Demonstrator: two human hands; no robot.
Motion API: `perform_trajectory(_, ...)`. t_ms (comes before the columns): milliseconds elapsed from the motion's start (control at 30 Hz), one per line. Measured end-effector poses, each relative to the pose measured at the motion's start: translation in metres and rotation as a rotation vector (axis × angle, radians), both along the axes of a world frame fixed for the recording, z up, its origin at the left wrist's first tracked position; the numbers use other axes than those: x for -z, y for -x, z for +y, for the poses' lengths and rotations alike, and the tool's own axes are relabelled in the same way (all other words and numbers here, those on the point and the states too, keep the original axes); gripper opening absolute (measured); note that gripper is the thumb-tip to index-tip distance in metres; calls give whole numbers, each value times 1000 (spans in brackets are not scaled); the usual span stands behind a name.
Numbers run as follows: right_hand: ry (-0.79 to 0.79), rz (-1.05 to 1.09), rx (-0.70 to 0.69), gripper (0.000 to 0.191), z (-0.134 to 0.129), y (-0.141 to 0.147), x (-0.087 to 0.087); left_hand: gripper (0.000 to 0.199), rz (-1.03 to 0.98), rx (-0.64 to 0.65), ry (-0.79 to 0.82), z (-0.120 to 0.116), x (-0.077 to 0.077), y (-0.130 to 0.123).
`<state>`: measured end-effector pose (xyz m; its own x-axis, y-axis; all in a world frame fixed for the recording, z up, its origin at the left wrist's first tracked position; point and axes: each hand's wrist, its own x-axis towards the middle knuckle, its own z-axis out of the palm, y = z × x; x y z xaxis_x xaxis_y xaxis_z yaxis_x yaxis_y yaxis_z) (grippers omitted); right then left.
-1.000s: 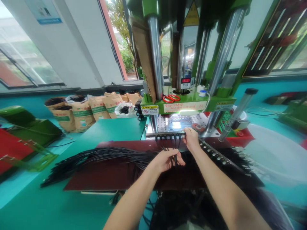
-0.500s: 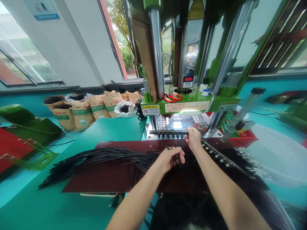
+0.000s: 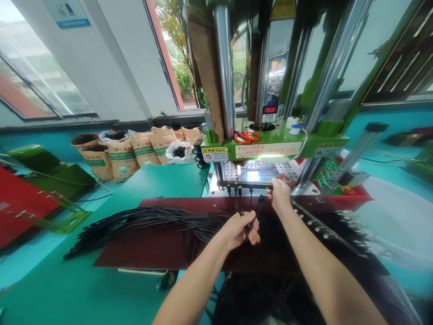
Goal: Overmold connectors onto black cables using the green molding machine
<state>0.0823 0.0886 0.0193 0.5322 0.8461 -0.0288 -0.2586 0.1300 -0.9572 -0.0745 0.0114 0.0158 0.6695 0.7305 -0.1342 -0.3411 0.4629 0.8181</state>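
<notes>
Several black plugs [image 3: 251, 190] have shifted out of their even row under the dark bar [image 3: 248, 185] since the earlier frame, and our left hand [image 3: 242, 229] sits a little lower beneath it. One plug, nearest our right hand [image 3: 280, 196], now hangs tilted and apart from the bar. Our left grip is curled narrow around a few thin black cables [image 3: 238, 208] that run down from the plugs; our right grip is closed on the bar's right end. The bar lies level across the front edge of the metal plate [image 3: 232, 171], though we cannot tell whether it touches. Below it, a bundle of black cables [image 3: 152, 216] stretches left across the brown board [image 3: 142, 248] and onto the green desk [image 3: 165, 183]. Just right of our right forearm, a second bar [image 3: 316, 225] slants over dark cables. Red-handled scissors [image 3: 246, 137] rest on the green press [image 3: 270, 139] ahead of us.
</notes>
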Motion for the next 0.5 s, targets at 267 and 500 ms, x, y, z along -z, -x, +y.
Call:
perform_trajectory(267, 16, -23, -22, 10, 0, -1, 2, 42, 68, 74, -111, -17, -2, 3)
perform_trajectory(500, 58, -182, -130, 8, 10, -39, -3, 43, -364, -468, -72, -4, -35, 44)
